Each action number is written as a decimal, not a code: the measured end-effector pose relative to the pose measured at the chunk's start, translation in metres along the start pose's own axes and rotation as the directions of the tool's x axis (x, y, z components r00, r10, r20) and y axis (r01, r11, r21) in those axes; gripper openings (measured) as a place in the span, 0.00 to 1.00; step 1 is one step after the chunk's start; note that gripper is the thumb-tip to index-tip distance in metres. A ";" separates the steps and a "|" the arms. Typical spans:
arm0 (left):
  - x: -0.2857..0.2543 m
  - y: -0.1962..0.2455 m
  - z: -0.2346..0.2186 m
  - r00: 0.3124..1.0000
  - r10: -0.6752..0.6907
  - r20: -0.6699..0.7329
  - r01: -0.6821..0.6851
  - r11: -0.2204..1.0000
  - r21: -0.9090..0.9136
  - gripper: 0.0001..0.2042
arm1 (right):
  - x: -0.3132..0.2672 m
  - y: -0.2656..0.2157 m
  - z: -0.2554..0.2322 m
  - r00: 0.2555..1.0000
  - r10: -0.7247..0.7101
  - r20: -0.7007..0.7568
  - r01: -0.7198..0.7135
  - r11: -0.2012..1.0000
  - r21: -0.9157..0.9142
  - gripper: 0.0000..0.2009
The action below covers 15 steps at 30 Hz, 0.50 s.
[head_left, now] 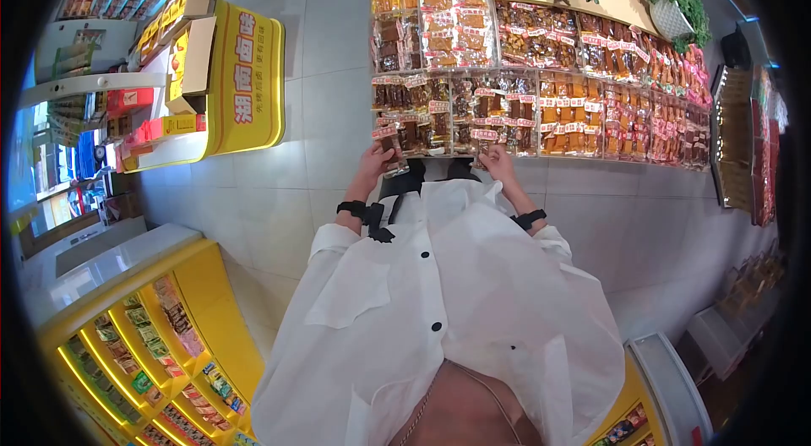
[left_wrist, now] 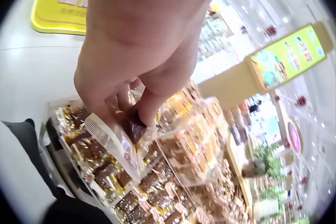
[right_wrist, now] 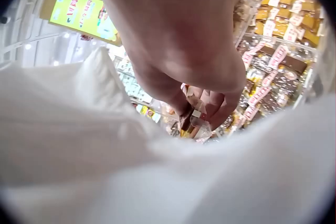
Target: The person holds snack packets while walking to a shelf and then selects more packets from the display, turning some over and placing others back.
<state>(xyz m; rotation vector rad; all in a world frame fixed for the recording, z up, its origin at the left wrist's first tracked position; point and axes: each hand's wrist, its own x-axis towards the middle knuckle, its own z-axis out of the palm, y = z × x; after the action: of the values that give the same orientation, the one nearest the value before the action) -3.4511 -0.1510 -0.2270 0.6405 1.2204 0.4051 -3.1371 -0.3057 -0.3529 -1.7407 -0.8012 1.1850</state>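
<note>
Both hands are at the near edge of a display of clear bins (head_left: pixel 454 112) filled with wrapped snacks. My left hand (head_left: pixel 378 162) pinches a small clear snack packet (left_wrist: pixel 122 148) with a dark brown piece inside and a pale, ridged end. In the left wrist view it hangs over the bin of similar brown packets (left_wrist: pixel 152 192). My right hand (head_left: pixel 499 164) pinches another clear packet (right_wrist: pixel 195 118) with brown contents between thumb and fingers. Part of that packet is hidden by the fingers and, lower down, by the white sleeve.
Orange-brown packets (head_left: pixel 570 112) fill bins further right. Potted plants (head_left: pixel 673 11) stand on a board across the display's far side. To the left is a yellow stand (head_left: pixel 253 83) with open cartons. Yellow lit shelves (head_left: pixel 160 361) are behind on the left.
</note>
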 end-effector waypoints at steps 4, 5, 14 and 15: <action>-0.017 -0.020 -0.043 0.994 -0.030 -0.102 0.044 0.989 0.142 0.12 | -0.039 -0.008 -0.027 0.980 0.197 -0.016 -0.195 0.979 0.066 0.19; -0.020 -0.025 -0.052 0.992 -0.030 -0.127 0.054 0.979 0.195 0.12 | -0.041 0.000 -0.030 0.977 0.211 -0.032 -0.209 0.976 0.067 0.24; -0.032 -0.041 -0.056 0.996 -0.020 -0.083 0.036 0.981 0.192 0.14 | -0.030 0.021 -0.029 0.983 0.168 -0.079 -0.165 0.986 0.038 0.29; -0.028 -0.044 -0.053 0.997 -0.013 -0.077 0.027 0.981 0.190 0.16 | -0.027 0.021 -0.026 0.986 0.150 -0.067 -0.142 0.984 0.111 0.30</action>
<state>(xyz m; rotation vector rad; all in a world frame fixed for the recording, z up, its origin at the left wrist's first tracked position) -3.5122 -0.1887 -0.2459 0.7827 1.3472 0.2993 -3.1207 -0.3456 -0.3571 -1.7691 -0.5627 1.2281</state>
